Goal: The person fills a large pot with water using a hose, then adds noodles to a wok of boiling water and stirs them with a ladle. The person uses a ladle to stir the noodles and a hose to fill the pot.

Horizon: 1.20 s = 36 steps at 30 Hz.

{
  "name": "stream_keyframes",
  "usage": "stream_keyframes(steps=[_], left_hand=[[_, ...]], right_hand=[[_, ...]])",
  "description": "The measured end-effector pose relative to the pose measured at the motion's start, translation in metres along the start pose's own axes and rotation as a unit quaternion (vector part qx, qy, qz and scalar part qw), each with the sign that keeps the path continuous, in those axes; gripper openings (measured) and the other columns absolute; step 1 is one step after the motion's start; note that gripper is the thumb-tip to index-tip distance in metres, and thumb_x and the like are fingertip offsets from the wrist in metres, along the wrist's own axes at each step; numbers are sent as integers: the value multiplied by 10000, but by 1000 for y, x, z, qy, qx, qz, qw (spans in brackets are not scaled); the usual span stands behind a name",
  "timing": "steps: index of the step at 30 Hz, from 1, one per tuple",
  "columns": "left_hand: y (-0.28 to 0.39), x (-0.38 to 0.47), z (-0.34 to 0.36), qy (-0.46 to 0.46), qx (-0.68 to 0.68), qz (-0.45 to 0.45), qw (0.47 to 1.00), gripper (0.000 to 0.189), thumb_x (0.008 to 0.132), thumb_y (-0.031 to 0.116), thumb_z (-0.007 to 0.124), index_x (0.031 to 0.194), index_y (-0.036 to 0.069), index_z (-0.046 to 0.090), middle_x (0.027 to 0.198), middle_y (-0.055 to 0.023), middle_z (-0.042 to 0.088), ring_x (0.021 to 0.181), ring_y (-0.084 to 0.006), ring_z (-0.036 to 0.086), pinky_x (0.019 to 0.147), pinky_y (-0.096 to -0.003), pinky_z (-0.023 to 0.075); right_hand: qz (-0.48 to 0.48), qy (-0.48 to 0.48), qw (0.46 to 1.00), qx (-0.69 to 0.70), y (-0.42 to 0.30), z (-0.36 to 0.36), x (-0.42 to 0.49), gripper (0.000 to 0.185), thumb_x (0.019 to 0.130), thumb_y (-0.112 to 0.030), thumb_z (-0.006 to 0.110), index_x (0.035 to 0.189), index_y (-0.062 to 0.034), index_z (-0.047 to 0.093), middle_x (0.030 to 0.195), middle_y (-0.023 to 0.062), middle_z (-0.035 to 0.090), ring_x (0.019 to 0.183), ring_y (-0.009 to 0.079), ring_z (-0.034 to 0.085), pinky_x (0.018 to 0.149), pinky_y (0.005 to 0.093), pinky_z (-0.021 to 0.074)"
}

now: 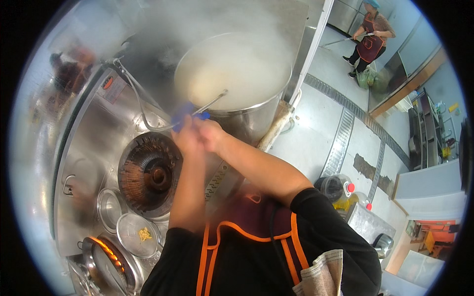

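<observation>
Both my hands are together at the near rim of a large steel stockpot (255, 120). My left hand (188, 136) and my right hand (210, 134) are closed around a blue fitting (181, 117), partly hidden by the fingers. From it a thin metal tube (213, 102) reaches over the rim, its tip above the pot's pale, steaming contents (207, 83). A pale hose or pipe (140, 107) joins the blue fitting to a tap (116, 61) at the back. Steam blurs the pot's far side.
Left of my arms is a blackened wok burner (157, 177). Nearer are a steel bowl (111, 209), a strainer (134, 235) holding yellowish food, and a wok (111, 261) with an orange glow. Plastic oil jugs (348, 198) stand at right. Another person (372, 35) holds a long-handled tool beyond.
</observation>
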<state>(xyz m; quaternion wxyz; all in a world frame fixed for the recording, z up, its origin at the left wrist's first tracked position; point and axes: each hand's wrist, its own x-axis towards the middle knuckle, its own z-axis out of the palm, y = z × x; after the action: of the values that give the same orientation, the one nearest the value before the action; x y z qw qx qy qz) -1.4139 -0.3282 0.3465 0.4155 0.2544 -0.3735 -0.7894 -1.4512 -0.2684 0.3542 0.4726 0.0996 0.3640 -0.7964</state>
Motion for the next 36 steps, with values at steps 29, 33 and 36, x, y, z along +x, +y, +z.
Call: stream_keyframes(steps=[29,33,36], left_hand=[[48,-41,1,41,21,-10,999,353,941,-64,594,1274,-10,492,1239,-133,588,1133,-245,584,1009,-386,468],[45,-40,0,24,23,-10,999,363,938,-62,598,1280,-8,490,1241,-130,585,1136,-243,581,1014,-386,463],[44,-38,-1,25,26,-10,999,361,938,-62,597,1278,-6,489,1241,-131,584,1134,-243,583,1011,-389,467]], right_hand=[[-75,114,983,122,-13,0,20,225,1049,-222,465,1001,-35,581,915,104,680,636,155,513,571,317,456],[-80,120,984,100,-13,-2,18,231,1052,-225,458,990,-42,585,909,91,679,630,152,503,586,316,458],[-69,108,988,91,-13,-4,17,239,1058,-242,451,1007,-44,574,910,89,678,632,150,503,587,312,453]])
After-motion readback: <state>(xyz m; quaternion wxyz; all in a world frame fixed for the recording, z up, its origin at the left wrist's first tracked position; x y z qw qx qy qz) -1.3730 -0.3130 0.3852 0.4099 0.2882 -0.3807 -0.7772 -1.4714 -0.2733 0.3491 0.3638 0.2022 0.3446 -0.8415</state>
